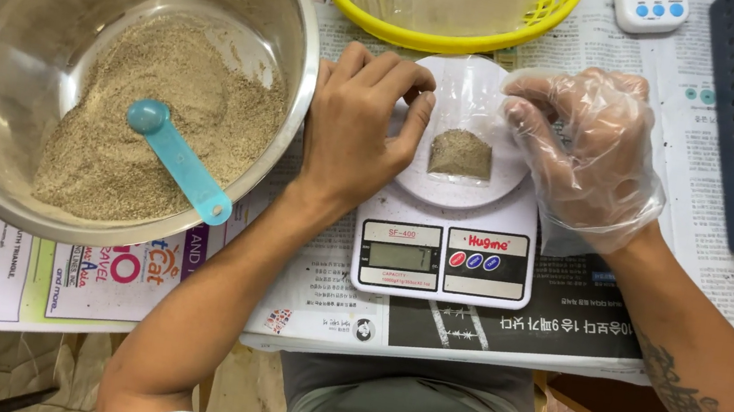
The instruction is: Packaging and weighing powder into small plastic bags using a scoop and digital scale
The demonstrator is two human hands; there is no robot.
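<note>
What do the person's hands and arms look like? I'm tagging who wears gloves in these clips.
The left hand is bare. The right hand wears a loose, clear, crinkled plastic glove ending at the wrist. The right forearm bears a dark tattoo. Pale short sleeves show at both upper arms.

Both forearms reach forward from the lower edge of the view and converge toward the middle. The left hand (361,129) is bare, palm down, knuckles raised, its fingers curled with the fingertips (420,99) pinched together and pointing right. The right hand (586,146) wears a loose, clear plastic glove that bunches at the wrist; its fingers bend inward and point left, opposite the left fingertips and close to them. The right forearm shows a dark tattoo on its inner side, and both upper arms wear pale sleeves
</note>
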